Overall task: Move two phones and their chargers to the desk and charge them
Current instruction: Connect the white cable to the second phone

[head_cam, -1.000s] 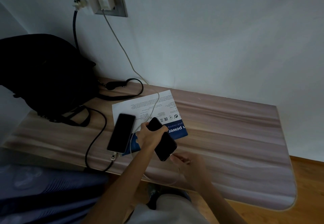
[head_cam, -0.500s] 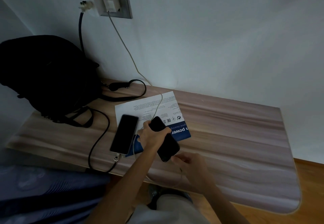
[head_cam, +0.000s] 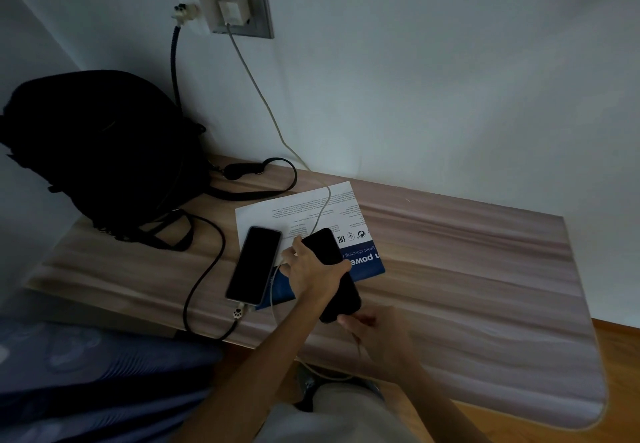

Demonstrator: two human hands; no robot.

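At frame centre, the left hand (head_cam: 313, 269) is gripping the second phone (head_cam: 330, 273), its long axis slanting toward lower right. The right hand (head_cam: 377, 335) is pinching the pale cable (head_cam: 266, 110) end at the phone's lower edge.

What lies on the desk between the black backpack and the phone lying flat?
In the head view, a black cable loops across bare desk between the backpack and the flat phone.

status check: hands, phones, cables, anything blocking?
Left hand gripping second phone over the desk. Right hand pinching white cable end at its bottom edge; seating not visible. First phone flat, black cable attached. Nothing blocking.
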